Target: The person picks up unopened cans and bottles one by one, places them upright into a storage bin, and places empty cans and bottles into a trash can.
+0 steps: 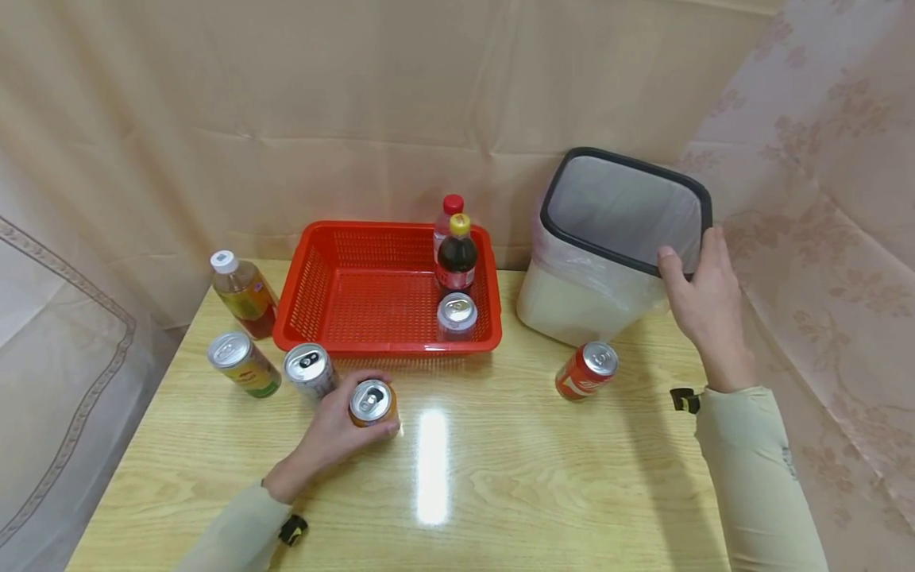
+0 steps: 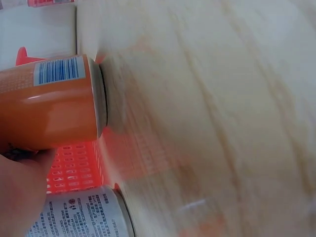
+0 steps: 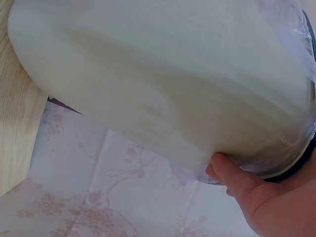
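Observation:
My left hand (image 1: 337, 433) grips an orange can (image 1: 373, 403) whose top is opened, just in front of the red basket. In the left wrist view the orange can (image 2: 54, 106) shows a barcode on its side, and its base is close to the wooden table. Beside that hand stands a silver-white opened can (image 1: 310, 367). My right hand (image 1: 709, 306) holds the black rim of a cream trash bin (image 1: 572, 306) lined with a thin plastic bag, thumb on one side of the rim and fingers on the other. The bin leans a little.
A red plastic basket (image 1: 389, 347) holds a red-capped bottle (image 1: 452, 205), a yellow-capped cola bottle (image 1: 457, 258) and a can (image 1: 457, 314). A tea-coloured bottle (image 1: 246, 298) and a yellow-green can (image 1: 246, 365) stand left, a red can (image 1: 584, 372) before the bin. Curtains surround the table (image 1: 515, 477).

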Available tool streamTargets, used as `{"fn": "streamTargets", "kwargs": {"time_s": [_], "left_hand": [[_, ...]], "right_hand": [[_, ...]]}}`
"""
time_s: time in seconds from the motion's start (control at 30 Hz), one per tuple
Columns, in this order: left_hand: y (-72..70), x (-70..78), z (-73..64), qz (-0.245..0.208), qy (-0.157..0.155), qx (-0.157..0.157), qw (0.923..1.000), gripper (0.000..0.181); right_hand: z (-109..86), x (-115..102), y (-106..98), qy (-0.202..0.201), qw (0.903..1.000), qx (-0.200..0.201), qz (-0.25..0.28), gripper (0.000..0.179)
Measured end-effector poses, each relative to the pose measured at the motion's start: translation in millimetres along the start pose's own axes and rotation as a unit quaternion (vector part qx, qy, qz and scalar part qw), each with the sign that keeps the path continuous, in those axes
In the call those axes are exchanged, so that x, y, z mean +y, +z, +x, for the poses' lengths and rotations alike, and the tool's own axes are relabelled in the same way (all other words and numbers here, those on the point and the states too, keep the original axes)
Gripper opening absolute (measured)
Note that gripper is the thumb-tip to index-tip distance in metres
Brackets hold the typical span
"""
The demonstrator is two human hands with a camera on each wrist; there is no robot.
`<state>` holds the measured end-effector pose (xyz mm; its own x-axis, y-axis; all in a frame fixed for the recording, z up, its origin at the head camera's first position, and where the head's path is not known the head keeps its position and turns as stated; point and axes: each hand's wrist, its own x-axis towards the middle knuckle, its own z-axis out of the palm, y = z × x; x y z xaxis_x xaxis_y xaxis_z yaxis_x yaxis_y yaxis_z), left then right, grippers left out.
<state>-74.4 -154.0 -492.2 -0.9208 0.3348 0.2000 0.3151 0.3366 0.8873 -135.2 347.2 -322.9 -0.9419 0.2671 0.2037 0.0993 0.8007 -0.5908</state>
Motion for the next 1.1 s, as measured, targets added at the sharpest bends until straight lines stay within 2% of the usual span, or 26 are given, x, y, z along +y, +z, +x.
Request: {"fn": "streamTargets", "kwargs": {"time_s": [0.2, 0.63, 0.93, 1.1], "left_hand": [[1.3, 5.3, 2.2, 0.016, -0.002, -0.002, 0.9999, 0.059], [5.2, 17.9, 8.9, 0.025, 0.007, 0.000, 0.9997, 0.059], [10.1, 32.5, 18.0, 0.021, 0.040, 0.005, 0.9990, 0.059], [12.9, 43.7, 25.0, 0.018, 0.043, -0.001, 0.9989, 0.059]], "right_hand": [[-0.3, -1.2, -0.3, 0.001, 1.0000, 0.000, -0.003, 0.086], [-0.6, -2.1, -1.2, 0.003, 1.0000, 0.001, -0.003, 0.086], [-0.9, -2.0, -1.1, 0.000, 1.0000, 0.003, -0.005, 0.087], [-1.1, -2.2, -0.2, 0.001, 1.0000, 0.003, -0.003, 0.086]]}}
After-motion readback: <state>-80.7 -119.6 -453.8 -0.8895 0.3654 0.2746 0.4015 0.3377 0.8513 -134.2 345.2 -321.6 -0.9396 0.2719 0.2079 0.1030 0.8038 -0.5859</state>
